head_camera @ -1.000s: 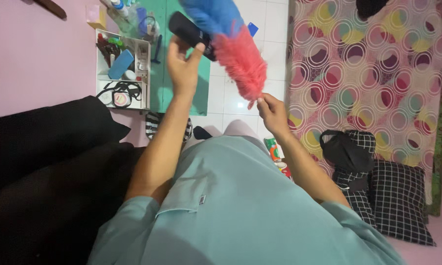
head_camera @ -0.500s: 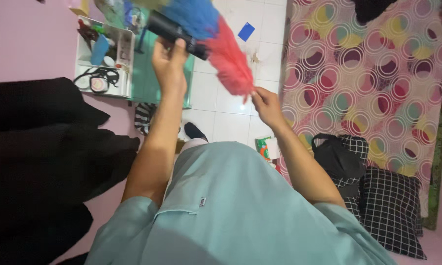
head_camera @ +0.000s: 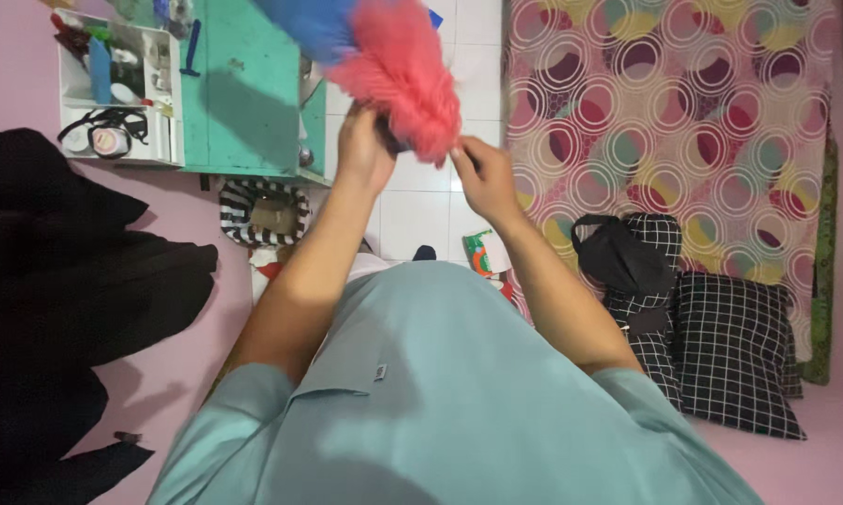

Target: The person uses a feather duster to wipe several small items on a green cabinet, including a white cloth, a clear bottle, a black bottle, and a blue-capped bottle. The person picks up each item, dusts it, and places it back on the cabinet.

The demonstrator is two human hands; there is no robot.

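Observation:
A fluffy duster (head_camera: pixel 393 70) with a pink end and a blue part above it hangs in front of me at the top middle. My left hand (head_camera: pixel 363 150) is closed around its dark handle, mostly hidden behind the pink fibres. My right hand (head_camera: pixel 482 178) pinches the lower edge of the pink fibres with its fingertips. Both forearms reach up from my light green shirt (head_camera: pixel 440 402).
A green cabinet (head_camera: pixel 244 103) with a white shelf of small items (head_camera: pixel 113 89) stands at upper left. Black clothes (head_camera: pixel 57 299) hang at left. A patterned mattress (head_camera: pixel 664 122), checked pillows (head_camera: pixel 730 346) and a black bag (head_camera: pixel 618 252) lie at right on white floor tiles.
The duster has swung down and right so its pink end now covers my left hand. My right hand rose to its fibres. The view shifted left and up.

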